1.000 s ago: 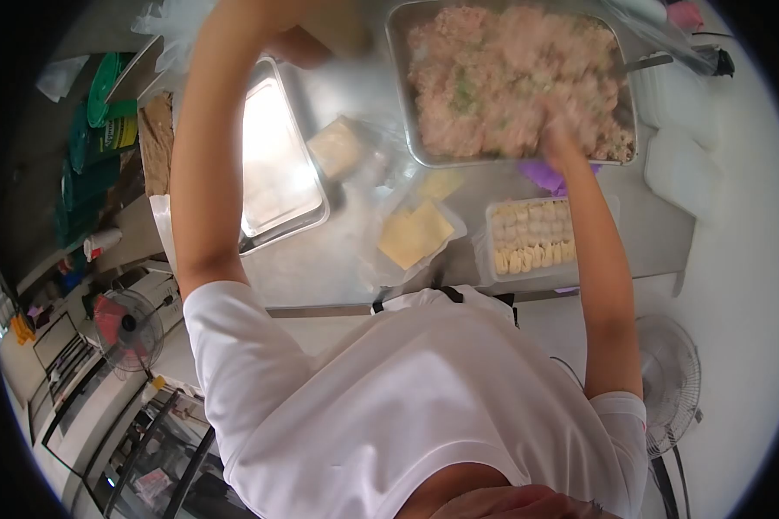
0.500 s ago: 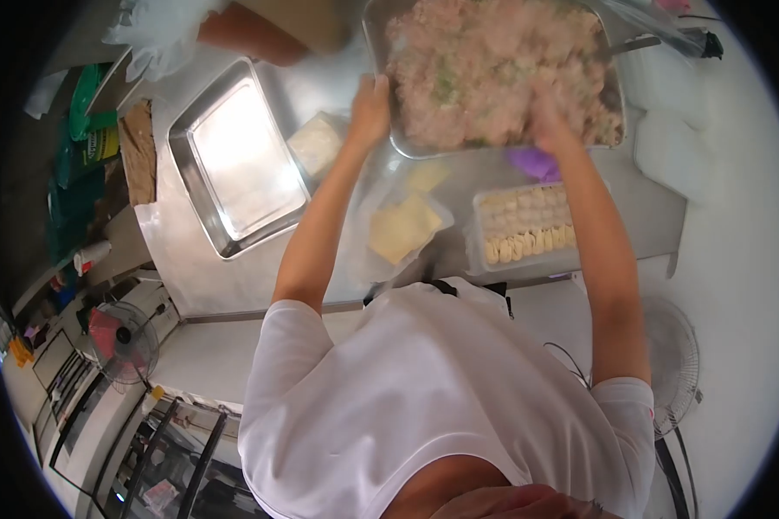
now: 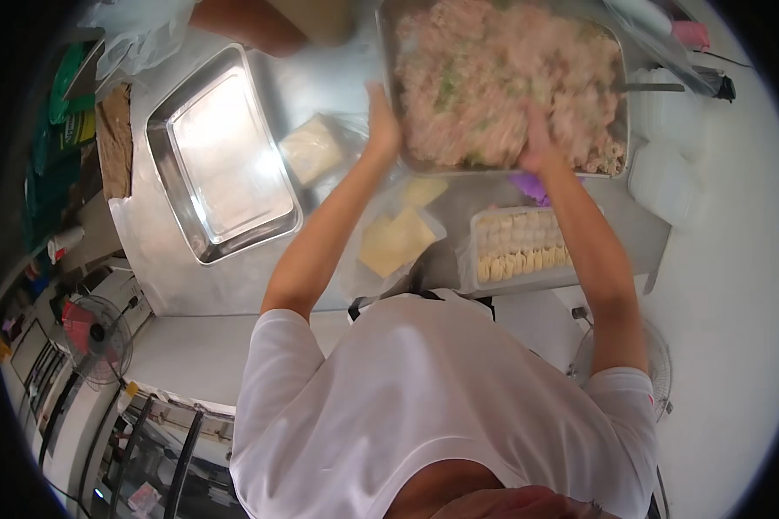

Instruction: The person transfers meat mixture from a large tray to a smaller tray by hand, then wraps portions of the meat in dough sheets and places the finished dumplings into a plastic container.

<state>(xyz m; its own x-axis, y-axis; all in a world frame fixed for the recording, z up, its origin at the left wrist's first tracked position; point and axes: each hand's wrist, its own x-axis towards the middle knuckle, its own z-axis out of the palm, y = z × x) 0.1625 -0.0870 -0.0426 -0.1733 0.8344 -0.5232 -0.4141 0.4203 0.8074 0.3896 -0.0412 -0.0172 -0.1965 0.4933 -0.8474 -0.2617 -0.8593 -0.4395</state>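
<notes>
A large metal tray (image 3: 388,65) at the top holds a mound of pink minced meat (image 3: 493,78) flecked with green. My left hand (image 3: 383,125) rests against the tray's left side, its visible fingers stretched upward along the wall. At the tray's near edge, my right hand (image 3: 537,143) reaches into the meat; its fingers are blurred and partly sunk in it. Below lie yellow dough wrappers (image 3: 396,240) on plastic and a clear container of rows of dumplings (image 3: 519,251), partly behind my right forearm. A wrapped pale block (image 3: 313,149) sits left of my left hand.
A shiny metal tray (image 3: 229,164) stands on the left of the steel table (image 3: 160,281). Purple plastic (image 3: 532,188) lies below the meat tray. A dark-ended tool (image 3: 653,87) sticks out at right, near white containers (image 3: 662,182). A fan (image 3: 95,337) is at lower left.
My left hand has gone from curled at the tray's rim to stretched along its side. My right hand is still in the meat. The whole view has shifted slightly.
</notes>
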